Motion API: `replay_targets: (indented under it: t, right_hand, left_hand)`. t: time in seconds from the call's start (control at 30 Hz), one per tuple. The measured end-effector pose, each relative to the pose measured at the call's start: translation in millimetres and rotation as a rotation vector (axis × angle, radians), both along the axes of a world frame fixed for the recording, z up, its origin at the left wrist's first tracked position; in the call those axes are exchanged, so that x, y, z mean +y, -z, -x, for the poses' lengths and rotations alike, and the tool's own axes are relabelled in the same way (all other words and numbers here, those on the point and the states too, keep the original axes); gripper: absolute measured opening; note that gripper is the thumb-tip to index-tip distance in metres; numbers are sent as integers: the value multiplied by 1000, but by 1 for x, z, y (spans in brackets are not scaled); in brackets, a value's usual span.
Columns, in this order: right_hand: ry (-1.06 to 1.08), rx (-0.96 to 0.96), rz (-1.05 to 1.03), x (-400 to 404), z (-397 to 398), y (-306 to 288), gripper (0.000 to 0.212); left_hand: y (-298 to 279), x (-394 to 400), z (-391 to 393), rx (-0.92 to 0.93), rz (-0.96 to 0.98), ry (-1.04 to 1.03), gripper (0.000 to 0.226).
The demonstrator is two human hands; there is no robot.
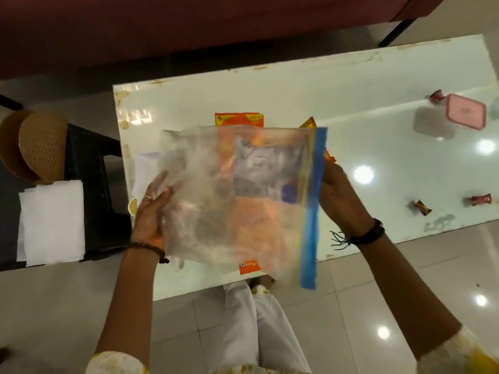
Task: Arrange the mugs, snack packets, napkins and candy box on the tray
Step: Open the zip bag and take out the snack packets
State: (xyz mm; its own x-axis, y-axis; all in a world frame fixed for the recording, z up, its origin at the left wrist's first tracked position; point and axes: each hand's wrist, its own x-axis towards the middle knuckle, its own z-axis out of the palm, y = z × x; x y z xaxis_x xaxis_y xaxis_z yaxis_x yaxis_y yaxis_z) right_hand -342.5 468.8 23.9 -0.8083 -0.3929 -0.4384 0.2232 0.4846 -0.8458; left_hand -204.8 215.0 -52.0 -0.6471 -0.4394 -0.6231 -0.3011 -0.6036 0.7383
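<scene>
Both my hands hold a clear zip bag (216, 201) with a blue seal strip above the glossy white table (351, 85). My left hand (152, 211) grips its left side, and my right hand (339, 195) grips the strip end. Orange snack packets (239, 120) lie on the table beneath the bag and show through it. A pink-lidded candy box (465, 112) stands at the table's far right. Several wrapped candies (422, 207) lie loose near it. White napkins (51, 222) are stacked on a dark stool at the left. No mugs are in view.
A brown woven tray (37, 147) leans on the dark stool (91, 168) left of the table. A maroon sofa (189, 25) runs along the far side. My white-trousered legs stand on the tiled floor (378, 306) at the table's near edge.
</scene>
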Motion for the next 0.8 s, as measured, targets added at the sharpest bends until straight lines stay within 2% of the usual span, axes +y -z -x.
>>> replay_targets:
  t: [0.07, 0.13, 0.17, 0.27, 0.33, 0.4, 0.5, 0.53, 0.63, 0.67, 0.77, 0.8]
  right_hand:
    - [-56, 236, -53, 12, 3, -8, 23]
    - [-111, 422, -213, 20, 2, -17, 14]
    - [-135, 483, -319, 24, -1, -19, 16]
    - [-242, 585, -597, 32, -11, -12, 4]
    - [-323, 574, -654, 37, -16, -1, 10]
    - [-408, 456, -559, 40, -17, 8, 12]
    - [-514, 291, -444, 45, -8, 22, 16]
    - [-519, 270, -436, 44, -5, 24, 18]
    - [-505, 216, -429, 38, 3, 30, 22]
    - [-510, 208, -420, 36, 5, 32, 21]
    - [-451, 215, -357, 30, 11, 37, 19]
    - [-403, 226, -330, 27, 13, 39, 19]
  left_hand:
    - [-1, -10, -4, 26, -48, -136, 31]
    - [-6, -13, -6, 28, -124, -221, 37]
    - [-10, -12, -6, 10, -144, -243, 45]
    - [-15, -5, -3, -4, -190, -300, 75]
    - [-18, 0, 0, 33, -290, -331, 73]
    - [-19, 6, 2, 83, -374, -344, 70]
    - [-17, 9, 4, -82, -201, -336, 84]
    - [-15, 9, 3, -95, -194, -325, 79]
    - [-11, 11, 0, -7, -364, -283, 33]
    - [-8, 10, -3, -9, -380, -296, 31]
    - [-9, 13, -6, -63, -297, -301, 41]
    - [-15, 15, -5, -98, -226, -298, 55]
